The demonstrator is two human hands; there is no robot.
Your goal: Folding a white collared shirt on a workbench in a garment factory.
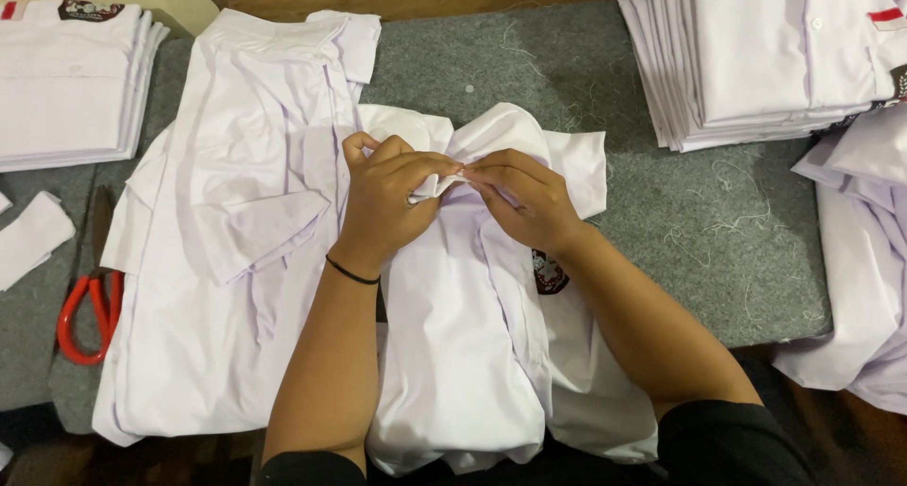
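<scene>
Both hands meet at the collar of a white school shirt (pixel 472 354) lying front-up at the table's centre: the left hand (pixel 383 203) and right hand (pixel 524 198) each pinch the collar fabric between closed fingertips. At nine o'clock lies a heap of unfolded white shirts (pixel 227 240), with red-handled scissors (pixel 85 316) beyond; a folded shirt stack (pixel 756 61) sits at two o'clock on the grey felt table (pixel 699 221).

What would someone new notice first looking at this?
Both hands, left hand and right hand, pinch the collar of a white shirt at centre. Another white shirt lies unfolded to its left, a stack of folded shirts sits top right, and red-handled scissors lie far left.
</scene>
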